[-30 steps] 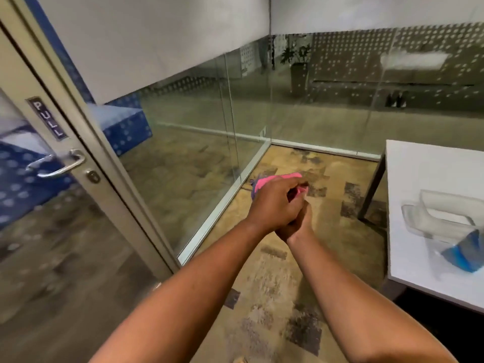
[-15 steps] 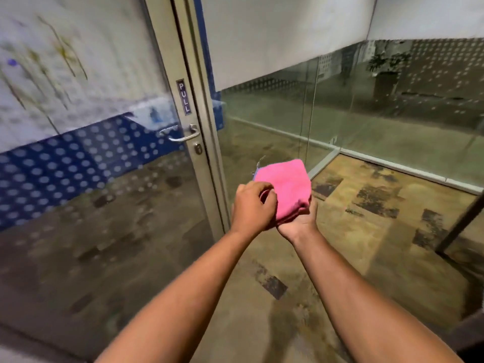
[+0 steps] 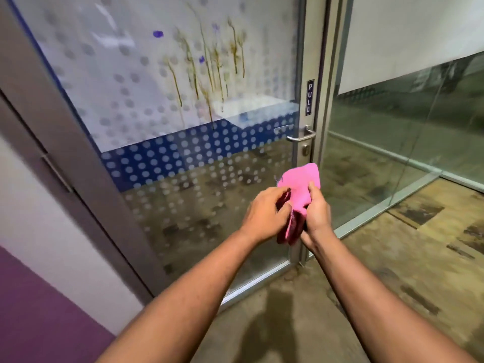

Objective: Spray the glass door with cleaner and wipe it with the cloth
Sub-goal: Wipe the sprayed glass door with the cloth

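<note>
Both hands (image 3: 290, 213) bunch the pink cloth (image 3: 301, 184) before the glass door (image 3: 199, 132)

Much of the pink cloth (image 3: 301, 183) is hidden between the left hand (image 3: 264, 214) and right hand (image 3: 318, 210). The glass door (image 3: 183, 127) runs off the frame's top edge, its yellow-brown streaks (image 3: 209, 72) smeared by motion blur.

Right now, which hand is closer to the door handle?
The right hand. It holds the pink cloth almost straight below the door handle. The left hand grips the cloth too, but sits lower and further left of the handle.
</note>
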Available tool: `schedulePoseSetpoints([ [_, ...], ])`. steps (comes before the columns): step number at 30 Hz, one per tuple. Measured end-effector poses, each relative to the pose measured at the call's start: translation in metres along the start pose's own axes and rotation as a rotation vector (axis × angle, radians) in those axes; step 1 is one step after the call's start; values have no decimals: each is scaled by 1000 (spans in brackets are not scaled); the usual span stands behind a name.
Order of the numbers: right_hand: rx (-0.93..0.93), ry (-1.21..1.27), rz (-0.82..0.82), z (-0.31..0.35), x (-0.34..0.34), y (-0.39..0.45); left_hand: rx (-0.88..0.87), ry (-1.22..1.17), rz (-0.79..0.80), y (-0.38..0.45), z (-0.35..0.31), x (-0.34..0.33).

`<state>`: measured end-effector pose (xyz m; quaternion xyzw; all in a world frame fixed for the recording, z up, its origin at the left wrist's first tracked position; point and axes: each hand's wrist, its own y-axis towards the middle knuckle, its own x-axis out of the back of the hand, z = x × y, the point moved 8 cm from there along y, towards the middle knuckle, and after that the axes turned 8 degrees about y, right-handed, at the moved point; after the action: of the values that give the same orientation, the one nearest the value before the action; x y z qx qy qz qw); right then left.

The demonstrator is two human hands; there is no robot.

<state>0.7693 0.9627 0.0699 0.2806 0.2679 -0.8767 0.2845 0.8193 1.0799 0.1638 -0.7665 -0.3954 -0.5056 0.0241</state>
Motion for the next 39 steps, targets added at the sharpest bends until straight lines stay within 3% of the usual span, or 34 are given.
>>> schedulePoseSetpoints([
  [7,106,-19,61,-4,-84,9,22,377,-197,16,95,89],
  [12,126,-21,137,-9,-139,41,62,673,-247,42,141,139],
  [19,172,-203,361,-28,-212,102,127,973,-324,80,207,206],
  [29,556,-537,262,-37,-264,163,-13,1239,-447,135,227,249],
  [33,515,-670,268,-63,-300,188,-83,1266,-467,148,235,247],
  [39,586,-777,11,-90,-342,178,-152,1282,-486,154,255,254],
])
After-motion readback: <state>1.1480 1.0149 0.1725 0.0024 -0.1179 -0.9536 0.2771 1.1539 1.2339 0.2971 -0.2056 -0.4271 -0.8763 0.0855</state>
